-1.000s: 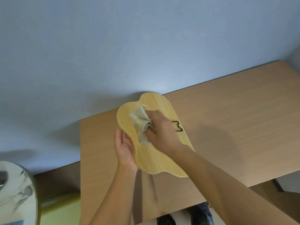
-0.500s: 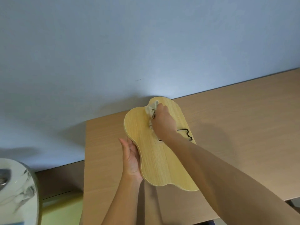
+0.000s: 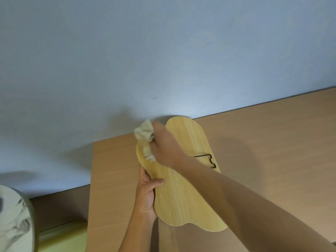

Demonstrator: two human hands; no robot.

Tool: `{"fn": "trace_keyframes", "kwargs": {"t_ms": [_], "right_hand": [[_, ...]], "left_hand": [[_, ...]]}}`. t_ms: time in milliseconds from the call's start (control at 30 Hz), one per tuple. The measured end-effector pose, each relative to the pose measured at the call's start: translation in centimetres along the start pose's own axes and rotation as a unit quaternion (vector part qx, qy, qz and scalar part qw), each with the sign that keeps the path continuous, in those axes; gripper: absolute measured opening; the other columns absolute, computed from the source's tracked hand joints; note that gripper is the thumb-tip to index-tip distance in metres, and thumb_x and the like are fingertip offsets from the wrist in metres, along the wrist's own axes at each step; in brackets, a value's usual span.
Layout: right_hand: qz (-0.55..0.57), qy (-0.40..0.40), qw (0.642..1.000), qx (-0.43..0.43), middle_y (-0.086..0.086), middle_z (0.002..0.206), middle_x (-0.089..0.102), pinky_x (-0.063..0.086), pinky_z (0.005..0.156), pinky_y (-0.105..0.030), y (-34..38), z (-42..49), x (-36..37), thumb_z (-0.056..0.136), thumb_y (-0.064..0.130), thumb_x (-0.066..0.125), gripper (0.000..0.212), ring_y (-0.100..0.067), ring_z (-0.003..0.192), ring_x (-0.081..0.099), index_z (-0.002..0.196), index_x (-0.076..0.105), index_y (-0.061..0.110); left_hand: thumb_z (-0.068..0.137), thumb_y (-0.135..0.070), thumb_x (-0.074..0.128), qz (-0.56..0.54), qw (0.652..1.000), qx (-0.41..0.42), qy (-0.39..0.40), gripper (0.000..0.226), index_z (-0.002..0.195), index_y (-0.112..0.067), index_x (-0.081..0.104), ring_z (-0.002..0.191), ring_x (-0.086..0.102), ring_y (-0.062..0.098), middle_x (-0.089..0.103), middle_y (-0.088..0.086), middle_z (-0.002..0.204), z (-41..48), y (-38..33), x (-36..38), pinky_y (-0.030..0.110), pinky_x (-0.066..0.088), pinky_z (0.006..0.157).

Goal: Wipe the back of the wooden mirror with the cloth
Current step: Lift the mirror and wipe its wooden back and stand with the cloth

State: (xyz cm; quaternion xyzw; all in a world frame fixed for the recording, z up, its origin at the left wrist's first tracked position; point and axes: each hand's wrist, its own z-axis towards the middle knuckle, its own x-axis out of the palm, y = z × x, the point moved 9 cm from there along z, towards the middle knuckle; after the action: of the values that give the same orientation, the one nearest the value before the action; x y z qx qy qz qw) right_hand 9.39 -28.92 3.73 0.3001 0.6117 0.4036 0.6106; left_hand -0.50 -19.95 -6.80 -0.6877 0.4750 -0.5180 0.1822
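The wooden mirror (image 3: 181, 193) is a wavy-edged light wood panel with its back facing up, lifted a little over the table. A black wire stand (image 3: 209, 160) is fixed to its right side. My left hand (image 3: 147, 193) grips the mirror's left edge, thumb on the back. My right hand (image 3: 166, 148) is shut on a crumpled beige cloth (image 3: 145, 140) and presses it on the mirror's upper-left lobe, with part of the cloth hanging past the edge.
The light wood table (image 3: 272, 160) stands against a pale blue wall (image 3: 163, 51). A white marbled round object (image 3: 12, 222) sits at the lower left beyond the table's left edge, with a yellow-green surface (image 3: 61, 240) beside it.
My right hand swept the cloth from the mirror's centre to its top, then left to the upper-left lobe. My left thumb has come onto the back of the mirror.
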Motion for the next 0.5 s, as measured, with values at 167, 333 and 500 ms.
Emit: {"fn": "trace_keyframes", "kwargs": {"t_ms": [167, 333, 500], "right_hand": [[-0.059, 0.006, 0.998, 0.012, -0.01, 0.104, 0.059, 0.049, 0.063, -0.04, -1.6, 1.3, 1.3, 0.098, 0.031, 0.063, 0.026, -0.027, 0.081, 0.059, 0.109, 0.051, 0.011], [0.002, -0.085, 0.987, 0.137, -0.002, 0.087, 0.065, 0.051, 0.06, -0.035, -11.1, 0.3, -5.0, 0.093, 0.028, 0.057, 0.01, -0.026, 0.075, 0.063, 0.092, 0.048, 0.025], [-0.155, -0.134, 0.936, 0.287, -0.017, 0.112, 0.069, 0.057, 0.078, -0.049, -21.5, -3.0, -11.5, 0.099, 0.019, 0.052, 0.037, -0.038, 0.099, 0.068, 0.135, 0.046, 0.012]], "left_hand": [[0.063, 0.017, 0.06, -0.003, 1.0, -0.002, 0.006, 0.091, 0.143, -0.027, 0.06, 0.101, 0.074, 0.033, 0.074, 0.009, 0.114, 0.4, -0.2, -0.1, 0.046, 0.063, 0.079], [0.06, 0.013, 0.06, 0.009, 1.0, -0.005, -0.011, 0.08, 0.127, -0.029, 0.069, 0.098, 0.076, 0.027, 0.076, 0.003, 0.11, 0.8, -0.7, -0.4, 0.043, 0.064, 0.073], [0.061, 0.014, 0.059, 0.009, 1.0, -0.004, -0.025, 0.078, 0.128, -0.027, 0.068, 0.099, 0.076, 0.027, 0.077, 0.002, 0.111, 0.9, -1.3, -0.3, 0.044, 0.064, 0.074]]}}
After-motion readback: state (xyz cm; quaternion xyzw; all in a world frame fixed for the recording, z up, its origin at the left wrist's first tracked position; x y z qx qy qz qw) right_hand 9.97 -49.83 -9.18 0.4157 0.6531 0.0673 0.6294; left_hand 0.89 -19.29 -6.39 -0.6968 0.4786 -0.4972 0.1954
